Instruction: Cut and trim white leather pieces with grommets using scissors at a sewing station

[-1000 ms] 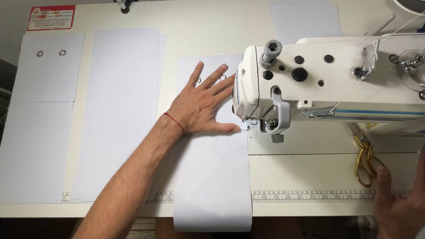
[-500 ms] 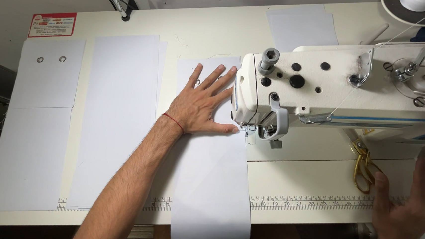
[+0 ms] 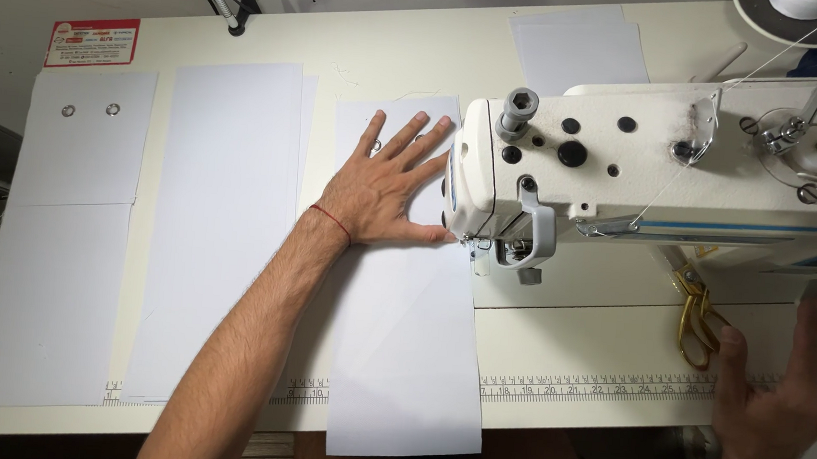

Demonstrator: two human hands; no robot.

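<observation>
The left hand (image 3: 387, 190) lies flat and fully spread on a long white fabric panel (image 3: 406, 335), pressing it to the desk (image 3: 591, 367) with the thumb tip just beside the needle area of the cream sewing machine (image 3: 662, 171). It grips nothing; it only pins the panel down. That pose matches the earlier views, so the panel has not advanced under the foot. What has changed is mostly the viewpoint, which has drifted a little so the machine head sits lower in view.

The right hand (image 3: 780, 399) hovers open at the desk's front right edge, fingers splayed and holding nothing, near the gold-handled scissors (image 3: 695, 317); it has stayed there too, though it is partly cut off by the frame, so its contact with the desk is hard to judge.

Further left lie a second long white panel (image 3: 222, 226) and a shorter pair of pieces with two metal eyelets (image 3: 86, 111).
</observation>
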